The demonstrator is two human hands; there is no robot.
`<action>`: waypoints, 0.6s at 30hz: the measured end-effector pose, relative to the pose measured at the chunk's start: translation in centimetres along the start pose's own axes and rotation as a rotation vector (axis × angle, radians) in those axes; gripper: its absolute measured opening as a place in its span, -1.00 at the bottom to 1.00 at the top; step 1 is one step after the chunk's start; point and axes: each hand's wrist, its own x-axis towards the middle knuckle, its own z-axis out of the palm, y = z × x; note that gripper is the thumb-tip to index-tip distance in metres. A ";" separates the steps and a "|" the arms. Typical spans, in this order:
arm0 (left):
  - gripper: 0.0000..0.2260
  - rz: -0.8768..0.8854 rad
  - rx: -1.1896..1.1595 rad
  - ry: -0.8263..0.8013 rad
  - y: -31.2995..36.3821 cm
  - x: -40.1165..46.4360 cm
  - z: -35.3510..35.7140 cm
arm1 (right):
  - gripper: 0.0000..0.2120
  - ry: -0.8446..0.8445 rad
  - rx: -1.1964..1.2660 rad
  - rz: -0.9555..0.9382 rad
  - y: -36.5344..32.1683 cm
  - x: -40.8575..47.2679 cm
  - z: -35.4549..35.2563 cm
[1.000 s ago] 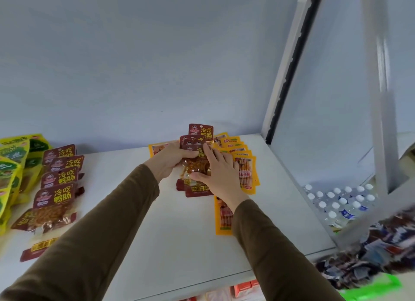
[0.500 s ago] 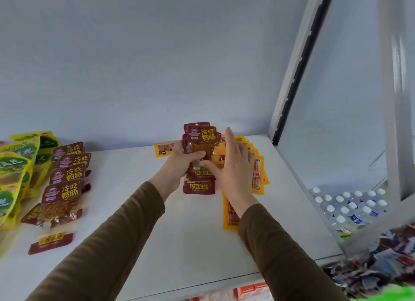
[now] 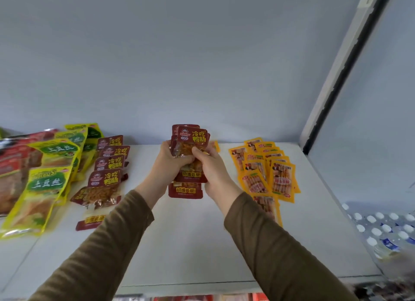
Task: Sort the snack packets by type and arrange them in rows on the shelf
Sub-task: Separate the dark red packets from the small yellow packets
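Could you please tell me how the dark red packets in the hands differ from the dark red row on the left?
The held stack is upright, bunched, gripped by both hands; the left row lies flat on the shelf, overlapping front to back, untouched. Both show the same dark red design.

white shelf carries red, green, orange packets.

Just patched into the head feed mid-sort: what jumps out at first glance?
Dead centre, both hands, left hand and right hand, clutch a stack of dark red snack packets above the white shelf. A row of the same dark red packets lies to the left, beside green-and-yellow packets. Orange-yellow packets overlap on the right.
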 end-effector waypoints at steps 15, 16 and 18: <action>-0.23 -0.097 0.287 0.154 -3.3 1.7 -10.6 | -0.67 0.004 -0.523 -0.030 5.6 4.6 10.5; -0.17 -0.107 0.293 0.153 -3.4 1.9 -10.7 | -0.67 -0.002 -0.518 -0.028 5.5 4.7 10.5; -0.11 -0.134 0.325 0.155 -3.6 2.3 -10.8 | -0.76 -0.034 -0.499 -0.021 5.4 4.7 10.3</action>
